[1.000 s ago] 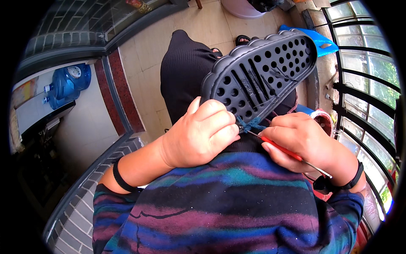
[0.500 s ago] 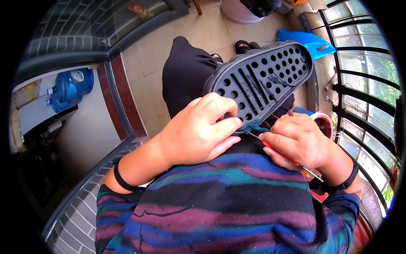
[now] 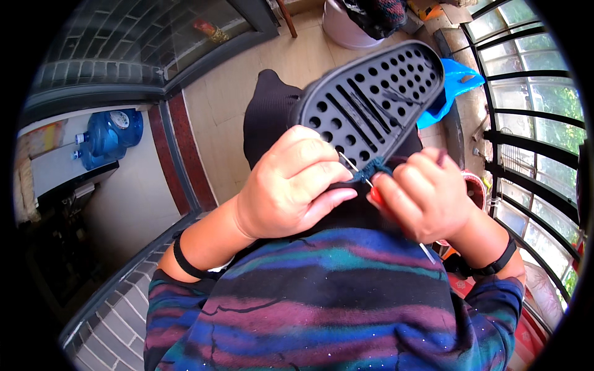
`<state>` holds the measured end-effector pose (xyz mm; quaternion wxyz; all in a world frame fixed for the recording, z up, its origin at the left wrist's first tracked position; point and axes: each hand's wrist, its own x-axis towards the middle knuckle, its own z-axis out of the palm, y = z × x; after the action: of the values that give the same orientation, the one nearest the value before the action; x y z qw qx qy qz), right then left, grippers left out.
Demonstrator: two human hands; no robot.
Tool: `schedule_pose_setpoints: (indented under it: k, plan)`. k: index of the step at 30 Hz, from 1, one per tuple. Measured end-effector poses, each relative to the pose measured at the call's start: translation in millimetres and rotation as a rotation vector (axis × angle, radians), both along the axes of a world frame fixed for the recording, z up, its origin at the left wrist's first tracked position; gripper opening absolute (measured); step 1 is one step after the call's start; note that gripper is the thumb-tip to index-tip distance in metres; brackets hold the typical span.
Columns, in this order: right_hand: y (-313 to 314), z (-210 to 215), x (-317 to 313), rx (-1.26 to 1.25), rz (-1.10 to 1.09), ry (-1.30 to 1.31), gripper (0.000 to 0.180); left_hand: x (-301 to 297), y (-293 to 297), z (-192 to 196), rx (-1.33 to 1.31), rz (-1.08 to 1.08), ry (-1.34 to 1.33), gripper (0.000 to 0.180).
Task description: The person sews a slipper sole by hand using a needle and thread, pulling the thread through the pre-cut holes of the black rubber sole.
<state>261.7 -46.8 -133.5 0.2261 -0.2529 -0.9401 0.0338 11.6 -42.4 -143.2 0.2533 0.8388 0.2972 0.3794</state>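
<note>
A black shoe sole (image 3: pixel 378 102) with round holes and long slots slants away from me above my lap. My left hand (image 3: pixel 294 185) grips its near end, the thumb below and the fingers along the edge. Teal yarn (image 3: pixel 375 167) is worked along that edge, between my two hands. In my right hand (image 3: pixel 427 198), the fingers are closed round a red-handled crochet hook (image 3: pixel 376 196). Its thin metal shaft runs to the yarn, and a metal tip shows over the sole beside my left fingers. The right fingers cover most of the handle.
Dark ribbed fabric (image 3: pixel 269 111) covers my leg beneath the sole. A blue plastic bag (image 3: pixel 456 86) lies beyond it, right. Farther off is a white bucket (image 3: pixel 348 28). Blue water jugs (image 3: pixel 105 137) stand left. A barred window (image 3: pixel 526 99) runs along the right, near a red container (image 3: pixel 475 185).
The sole has shifted slightly left and away. My right hand has come closer to the edge and turned upward, and the hook's metal tip now shows on the sole's upper side.
</note>
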Motion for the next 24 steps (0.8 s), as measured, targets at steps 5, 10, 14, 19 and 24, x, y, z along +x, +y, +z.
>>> schedule_pose_setpoints:
  k: [5, 10, 14, 19, 24]
  plan:
    - [23.1, 42.7, -5.3, 0.012, -0.168, -0.207, 0.051, -1.9, 9.4, 11.7, 0.089, 0.028, 0.017, 0.036]
    - [34.1, 50.3, -26.3, 0.091, -0.22, -0.309, 0.062, 7.4, 15.7, 28.2, 0.155, 0.064, -0.029, 0.035]
    - [41.6, 52.8, -35.7, 0.252, -0.251, -0.358, 0.034, 5.0, 21.8, 32.4, 0.206, 0.1, -0.045, 0.035]
    - [36.9, 60.8, -38.7, 0.291, -0.204, -0.445, 0.046, 6.5, 20.6, 38.6, 0.227, 0.089, -0.048, 0.034]
    - [34.1, 78.2, -36.9, 0.136, -0.124, -0.092, 0.035, 9.9, 20.1, 39.6, 0.308, 0.133, -0.06, 0.036]
